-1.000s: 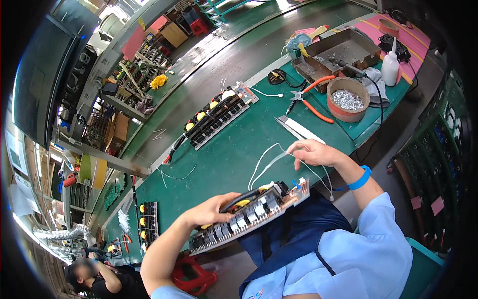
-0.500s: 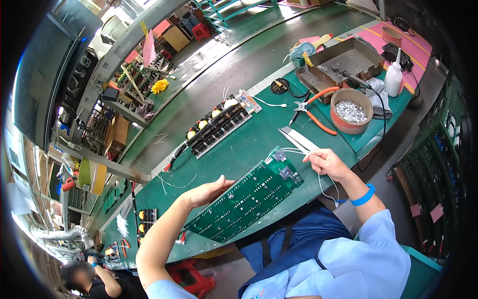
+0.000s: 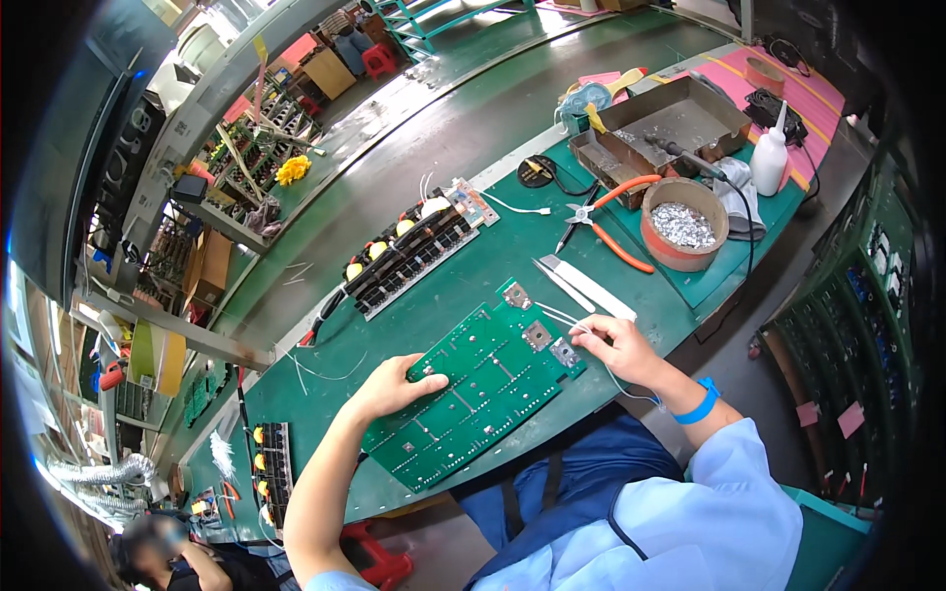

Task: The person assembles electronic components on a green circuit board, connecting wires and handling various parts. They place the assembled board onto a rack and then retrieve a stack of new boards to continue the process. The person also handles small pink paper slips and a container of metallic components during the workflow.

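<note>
A green circuit board (image 3: 463, 419) lies in front of me, its face with solder points turned up. My left hand (image 3: 399, 387) grips its upper left edge, thumb on the face and the other fingers hidden beneath. My right hand (image 3: 613, 350) pinches thin white wires (image 3: 554, 313) that run to the board's right end, where square metal patches show. A loop of the wire hangs below that hand. Just beyond the right hand lie white-handled tweezers (image 3: 581, 286). Farther off are orange-handled cutters (image 3: 616, 225) and a dark pen-like tool (image 3: 569, 234).
A round tub of metal bits (image 3: 682, 227) stands at right, beside a metal tray (image 3: 680, 123), a soldering iron (image 3: 680, 153) and a white squeeze bottle (image 3: 770, 156). Beyond the board lies an assembled module (image 3: 414, 254). Another person (image 3: 163, 557) sits at lower left.
The board has turned flatter, showing more of its face, and its right end has dropped. My left thumb now rests on the face. My right hand has shifted slightly left and down with the wires.
</note>
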Action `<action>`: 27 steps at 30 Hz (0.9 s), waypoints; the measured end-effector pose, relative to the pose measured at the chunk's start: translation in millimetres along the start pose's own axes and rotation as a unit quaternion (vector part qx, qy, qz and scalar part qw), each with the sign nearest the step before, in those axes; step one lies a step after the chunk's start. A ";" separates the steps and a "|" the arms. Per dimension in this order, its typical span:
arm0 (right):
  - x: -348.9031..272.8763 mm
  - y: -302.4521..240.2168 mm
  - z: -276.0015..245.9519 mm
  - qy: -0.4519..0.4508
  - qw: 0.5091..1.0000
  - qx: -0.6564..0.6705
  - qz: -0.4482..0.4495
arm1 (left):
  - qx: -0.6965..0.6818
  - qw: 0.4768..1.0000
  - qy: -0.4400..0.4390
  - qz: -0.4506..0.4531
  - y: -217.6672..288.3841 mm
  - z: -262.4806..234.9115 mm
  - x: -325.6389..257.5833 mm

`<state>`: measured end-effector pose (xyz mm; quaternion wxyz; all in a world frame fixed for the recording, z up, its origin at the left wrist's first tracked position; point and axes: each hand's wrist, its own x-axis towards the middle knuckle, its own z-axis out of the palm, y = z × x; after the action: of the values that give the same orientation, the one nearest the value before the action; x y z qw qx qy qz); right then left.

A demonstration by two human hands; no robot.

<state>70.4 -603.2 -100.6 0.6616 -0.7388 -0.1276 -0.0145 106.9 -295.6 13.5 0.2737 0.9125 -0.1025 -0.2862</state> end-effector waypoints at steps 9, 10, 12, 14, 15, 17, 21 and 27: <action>-0.6 -0.1 2.2 -0.032 0.994 -0.082 -0.063 | 0.011 1.000 0.012 0.008 -1.5 -0.6 2.9; -0.6 -0.2 2.3 -0.030 0.993 -0.087 -0.068 | 0.017 1.000 0.015 0.011 -2.5 -0.6 3.3; -0.6 -1.1 2.7 -0.027 0.992 -0.098 -0.079 | 0.026 0.999 0.024 0.009 -4.1 -0.2 4.0; -0.9 -1.2 2.9 -0.025 0.990 -0.111 -0.087 | 0.031 0.999 0.036 0.003 -5.6 0.5 4.6; -0.8 -1.3 2.7 -0.024 0.989 -0.118 -0.091 | 0.040 0.998 0.046 0.008 -7.0 1.3 4.6; -0.5 -1.4 2.9 -0.023 0.986 -0.128 -0.100 | 0.056 0.996 0.066 0.017 -9.9 2.7 4.3; -0.5 -1.3 2.7 -0.022 0.984 -0.136 -0.109 | 0.065 0.995 0.070 0.011 -6.5 2.8 4.1; -0.5 -4.3 1.6 -0.024 0.981 -0.155 -0.118 | 0.111 0.989 0.095 -0.002 6.9 3.3 1.9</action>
<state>68.7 -601.3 -96.7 0.5297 -0.8120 -0.2261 -0.0946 106.3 -303.4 14.1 0.1786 0.9605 -0.1053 -0.1857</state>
